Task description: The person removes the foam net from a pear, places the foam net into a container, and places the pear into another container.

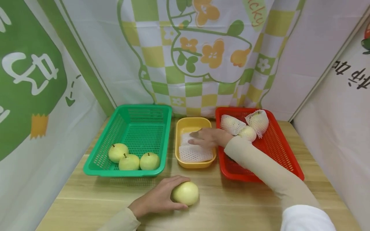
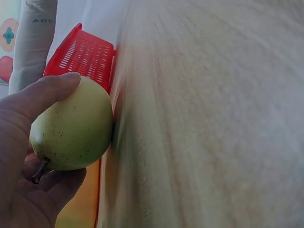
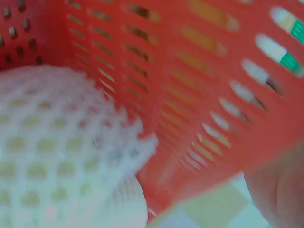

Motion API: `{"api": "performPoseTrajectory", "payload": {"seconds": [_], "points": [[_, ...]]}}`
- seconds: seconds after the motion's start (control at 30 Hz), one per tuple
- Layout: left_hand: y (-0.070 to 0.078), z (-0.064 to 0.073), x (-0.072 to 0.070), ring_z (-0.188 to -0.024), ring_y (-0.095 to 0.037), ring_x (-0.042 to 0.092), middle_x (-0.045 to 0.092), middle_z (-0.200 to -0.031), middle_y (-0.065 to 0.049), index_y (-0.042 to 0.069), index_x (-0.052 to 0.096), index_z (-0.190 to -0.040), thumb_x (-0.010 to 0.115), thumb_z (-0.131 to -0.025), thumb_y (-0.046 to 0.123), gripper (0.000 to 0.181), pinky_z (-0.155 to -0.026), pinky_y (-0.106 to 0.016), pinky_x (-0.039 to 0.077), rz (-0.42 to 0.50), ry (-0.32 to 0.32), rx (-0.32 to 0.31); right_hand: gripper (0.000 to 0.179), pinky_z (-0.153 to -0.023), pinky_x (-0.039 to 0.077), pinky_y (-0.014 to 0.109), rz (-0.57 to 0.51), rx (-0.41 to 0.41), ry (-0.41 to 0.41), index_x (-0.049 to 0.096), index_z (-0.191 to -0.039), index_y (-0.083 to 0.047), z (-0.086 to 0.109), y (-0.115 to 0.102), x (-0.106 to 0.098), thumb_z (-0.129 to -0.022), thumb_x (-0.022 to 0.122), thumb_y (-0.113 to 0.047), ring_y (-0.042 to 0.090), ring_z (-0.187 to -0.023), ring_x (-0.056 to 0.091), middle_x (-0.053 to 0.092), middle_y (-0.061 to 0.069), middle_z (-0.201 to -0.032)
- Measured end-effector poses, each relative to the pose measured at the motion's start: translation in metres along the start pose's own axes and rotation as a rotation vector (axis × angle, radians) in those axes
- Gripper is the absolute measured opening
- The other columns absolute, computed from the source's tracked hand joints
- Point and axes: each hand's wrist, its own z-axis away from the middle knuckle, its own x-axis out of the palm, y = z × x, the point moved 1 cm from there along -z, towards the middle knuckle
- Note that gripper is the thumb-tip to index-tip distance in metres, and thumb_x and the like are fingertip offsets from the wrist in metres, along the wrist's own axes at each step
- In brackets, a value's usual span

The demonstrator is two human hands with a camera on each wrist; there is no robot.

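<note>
The left hand (image 1: pixel 164 195) curls thumb and fingers round a bare pear (image 1: pixel 186 193) just in front of the yellow tray (image 1: pixel 193 165). White foam-net sleeves (image 1: pixel 195 154) lie inside that tray directly beneath the right hand (image 1: pixel 209 137), the nearer one; its fingers reach over them, but I cannot tell whether they pinch any, nor which way the sleeves' long axis runs. Left of the tray, a green basket (image 1: pixel 127 173) holds three pears (image 1: pixel 149 161); right of it, a red basket (image 1: pixel 240 176) holds net-wrapped pears (image 1: pixel 258 121). The curtain (image 1: pixel 202 99) behind the tray reads "icky", cut off; the right shirt sleeve (image 2: pixel 35 47) shows partial lettering, perhaps "AQU".
</note>
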Motion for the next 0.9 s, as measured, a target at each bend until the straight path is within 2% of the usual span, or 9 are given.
{"api": "performPoseTrajectory", "payload": {"seconds": [0.1, 0.23, 0.33, 0.47, 0.6, 0.67, 0.73, 0.9], "points": [[-0.001, 0.0, 0.0, -0.127, -0.017, 0.067, 0.067, -0.142, 0.0, 0.008, 0.058, -0.147, 0.091, -0.082, 0.041, 0.08, -0.108, -0.037, 0.059, -0.002, 0.0, 0.007, 0.076, -0.133, 0.027, 0.054, -0.083, -0.003, 0.063, 0.04, -0.164, -0.016, 0.012, 0.0, -0.015, -0.109, 0.026, -0.066, 0.036, -0.158, 0.036, 0.045, 0.011, -0.166], [-0.001, -0.001, 0.002, -0.128, -0.018, 0.067, 0.066, -0.142, 0.0, 0.009, 0.058, -0.147, 0.092, -0.082, 0.04, 0.08, -0.108, -0.038, 0.059, 0.0, 0.001, 0.005, 0.068, -0.131, 0.03, 0.056, -0.118, -0.022, 0.195, 0.048, -0.159, -0.014, 0.034, 0.006, -0.036, -0.112, 0.027, -0.058, 0.037, -0.155, 0.041, 0.051, 0.009, -0.162], [-0.002, -0.001, 0.002, -0.128, -0.018, 0.067, 0.066, -0.142, 0.0, 0.009, 0.058, -0.147, 0.092, -0.081, 0.039, 0.08, -0.108, -0.038, 0.059, -0.008, 0.003, 0.009, 0.066, -0.129, 0.034, 0.055, -0.133, -0.002, 0.244, 0.048, -0.16, -0.018, 0.055, 0.008, -0.047, -0.112, 0.029, -0.06, 0.034, -0.149, 0.05, 0.054, 0.006, -0.161], [-0.001, -0.001, 0.001, -0.126, -0.018, 0.068, 0.067, -0.141, 0.0, 0.009, 0.058, -0.147, 0.093, -0.081, 0.038, 0.08, -0.107, -0.039, 0.059, -0.014, 0.006, 0.016, 0.072, -0.129, 0.035, 0.053, -0.121, 0.003, 0.229, 0.038, -0.165, -0.014, 0.081, -0.001, -0.055, -0.111, 0.033, -0.061, 0.032, -0.148, 0.052, 0.05, 0.009, -0.163], [-0.001, -0.001, 0.001, -0.126, -0.017, 0.068, 0.067, -0.14, 0.001, 0.01, 0.059, -0.146, 0.092, -0.081, 0.039, 0.079, -0.106, -0.039, 0.06, -0.015, 0.0, 0.021, 0.082, -0.132, 0.029, 0.054, -0.084, 0.008, 0.17, 0.028, -0.167, -0.008, 0.106, -0.013, -0.051, -0.109, 0.036, -0.065, 0.034, -0.158, 0.038, 0.036, 0.012, -0.172], [-0.001, -0.001, 0.001, -0.126, -0.017, 0.068, 0.067, -0.14, 0.001, 0.009, 0.058, -0.146, 0.092, -0.081, 0.038, 0.079, -0.106, -0.039, 0.059, -0.014, -0.002, 0.025, 0.086, -0.133, 0.025, 0.054, -0.076, 0.023, 0.139, 0.024, -0.168, -0.009, 0.119, -0.018, -0.045, -0.107, 0.038, -0.067, 0.034, -0.162, 0.029, 0.027, 0.012, -0.175], [0.0, -0.002, 0.001, -0.125, -0.017, 0.068, 0.067, -0.14, 0.001, 0.01, 0.058, -0.146, 0.093, -0.081, 0.038, 0.079, -0.106, -0.039, 0.06, -0.013, -0.002, 0.029, 0.087, -0.133, 0.027, 0.055, -0.068, 0.033, 0.125, 0.022, -0.169, -0.011, 0.131, -0.023, -0.037, -0.106, 0.042, -0.068, 0.034, -0.163, 0.026, 0.023, 0.011, -0.177], [0.0, -0.003, 0.001, -0.125, -0.018, 0.068, 0.067, -0.141, 0.0, 0.01, 0.059, -0.146, 0.092, -0.081, 0.038, 0.079, -0.106, -0.039, 0.06, -0.017, 0.002, 0.034, 0.092, -0.129, 0.034, 0.058, -0.012, 0.044, 0.121, 0.022, -0.17, -0.015, 0.159, -0.035, -0.011, -0.102, 0.049, -0.07, 0.037, -0.162, 0.028, 0.023, 0.011, -0.177]]}}
